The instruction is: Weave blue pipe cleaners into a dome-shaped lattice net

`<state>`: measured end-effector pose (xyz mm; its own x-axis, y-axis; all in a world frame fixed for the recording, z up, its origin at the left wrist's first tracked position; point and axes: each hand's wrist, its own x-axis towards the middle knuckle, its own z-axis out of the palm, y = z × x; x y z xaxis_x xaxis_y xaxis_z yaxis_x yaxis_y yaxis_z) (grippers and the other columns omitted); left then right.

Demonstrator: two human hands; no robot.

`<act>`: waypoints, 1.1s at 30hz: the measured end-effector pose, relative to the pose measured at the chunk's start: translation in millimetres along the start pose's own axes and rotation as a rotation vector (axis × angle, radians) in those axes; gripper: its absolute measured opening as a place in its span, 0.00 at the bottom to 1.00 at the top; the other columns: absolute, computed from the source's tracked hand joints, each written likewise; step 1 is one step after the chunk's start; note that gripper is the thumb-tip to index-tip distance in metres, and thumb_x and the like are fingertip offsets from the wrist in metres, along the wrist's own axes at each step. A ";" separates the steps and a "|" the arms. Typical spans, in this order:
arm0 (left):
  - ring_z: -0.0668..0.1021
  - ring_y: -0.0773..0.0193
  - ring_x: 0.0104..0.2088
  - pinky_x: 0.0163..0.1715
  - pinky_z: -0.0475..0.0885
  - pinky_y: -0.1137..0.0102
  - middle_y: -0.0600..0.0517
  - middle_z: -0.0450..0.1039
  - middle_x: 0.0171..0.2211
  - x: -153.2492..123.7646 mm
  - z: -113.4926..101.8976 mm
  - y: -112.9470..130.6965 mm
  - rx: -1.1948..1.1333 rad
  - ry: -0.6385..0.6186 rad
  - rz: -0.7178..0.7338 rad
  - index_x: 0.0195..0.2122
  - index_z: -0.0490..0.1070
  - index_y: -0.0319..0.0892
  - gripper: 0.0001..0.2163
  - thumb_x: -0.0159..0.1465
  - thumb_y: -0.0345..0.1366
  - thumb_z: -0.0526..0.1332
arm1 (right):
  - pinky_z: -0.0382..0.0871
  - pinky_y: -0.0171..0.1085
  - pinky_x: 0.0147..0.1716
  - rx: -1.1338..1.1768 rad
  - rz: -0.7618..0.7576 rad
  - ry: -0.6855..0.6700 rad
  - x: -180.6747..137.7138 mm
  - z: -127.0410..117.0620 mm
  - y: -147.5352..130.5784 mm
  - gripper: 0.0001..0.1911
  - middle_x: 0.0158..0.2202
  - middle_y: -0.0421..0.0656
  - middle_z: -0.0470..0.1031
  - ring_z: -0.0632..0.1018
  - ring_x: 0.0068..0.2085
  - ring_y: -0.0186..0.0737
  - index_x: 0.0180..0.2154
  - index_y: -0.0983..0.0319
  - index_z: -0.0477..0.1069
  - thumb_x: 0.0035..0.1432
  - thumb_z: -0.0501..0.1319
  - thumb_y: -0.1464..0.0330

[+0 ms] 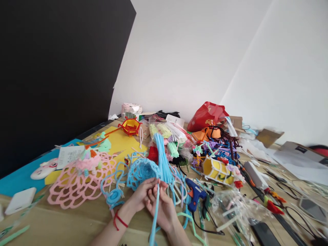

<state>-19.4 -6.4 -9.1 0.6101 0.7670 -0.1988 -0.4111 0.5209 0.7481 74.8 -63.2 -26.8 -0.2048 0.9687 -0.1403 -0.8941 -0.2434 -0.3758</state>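
Observation:
My left hand (140,196), with a red cord at the wrist, is closed in a pinch at the upper end of a light-blue pipe cleaner (154,218). Palm upward, my right hand (164,208) has its fingers curled against the same pipe cleaner, whose free length hangs toward the table's front edge. Just beyond my fingertips is a blue looped-mesh piece (139,174), shaped like a bowl. Whether the pipe cleaner joins it is hidden by my fingers. A bundle of straight blue pipe cleaners (164,159) lies behind my hands.
A blue glue gun (196,194) with a black cord lies to the right. Leftward is a pink looped mesh (74,184). A yellow-and-white pipe-cleaner piece (216,171), a clear plastic bag (233,210), a phone (263,232) and a red bag (207,116) crowd the right side.

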 end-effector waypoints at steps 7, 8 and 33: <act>0.72 0.72 0.15 0.16 0.63 0.78 0.50 0.76 0.21 -2.3 0.2 2.7 0.080 0.007 0.023 0.27 0.76 0.35 0.10 0.52 0.38 0.67 | 0.64 0.29 0.27 -0.254 -0.026 0.022 1.4 4.9 -11.2 0.07 0.18 0.37 0.72 0.72 0.24 0.30 0.29 0.66 0.75 0.47 0.69 0.69; 0.71 0.71 0.14 0.14 0.61 0.77 0.50 0.75 0.20 -2.2 0.7 2.6 0.094 0.020 0.040 0.27 0.76 0.35 0.10 0.52 0.39 0.66 | 0.63 0.29 0.27 -0.344 -0.076 0.018 0.9 6.8 -13.9 0.07 0.17 0.37 0.71 0.71 0.23 0.30 0.27 0.66 0.75 0.47 0.68 0.69; 0.75 0.69 0.20 0.13 0.61 0.79 0.45 0.76 0.28 -0.2 -0.7 2.7 -0.076 0.070 0.049 0.31 0.76 0.32 0.07 0.54 0.33 0.65 | 0.66 0.27 0.23 -0.232 0.068 -0.103 -0.7 -1.9 -20.1 0.14 0.26 0.39 0.74 0.73 0.27 0.30 0.38 0.66 0.74 0.48 0.69 0.69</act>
<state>-21.1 -4.9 -7.6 0.5405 0.8151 -0.2084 -0.4914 0.5069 0.7082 93.7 -59.1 -20.9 -0.3109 0.9468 -0.0831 -0.7644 -0.3010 -0.5701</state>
